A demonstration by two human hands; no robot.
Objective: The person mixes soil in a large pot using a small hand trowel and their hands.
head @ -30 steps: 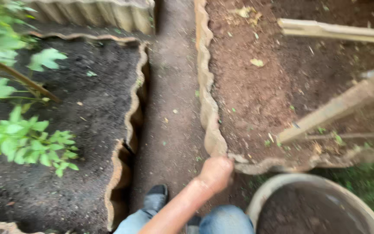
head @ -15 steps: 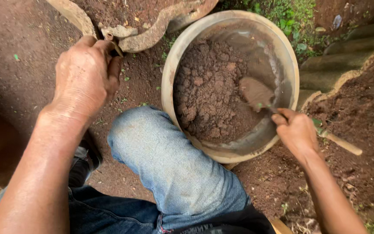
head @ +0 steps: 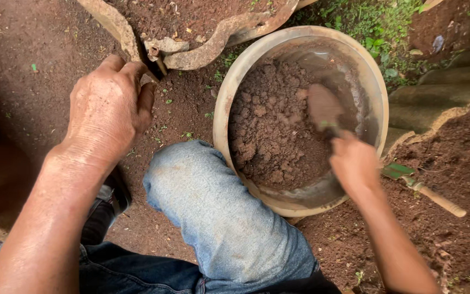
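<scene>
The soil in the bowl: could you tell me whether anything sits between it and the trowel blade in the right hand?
Nothing visible does. The right hand holds the trowel inside the bowl, its blade lying right at the soil, nothing between them.

The left hand (head: 107, 111) lies palm down, fingers together and curled at the tips, thumb tucked alongside; its bare forearm runs down to the lower left corner. The right hand (head: 354, 163) is closed in a fist, knuckles up, its forearm slanting to the lower right. Between the arms, a bent knee in blue jeans points up
</scene>
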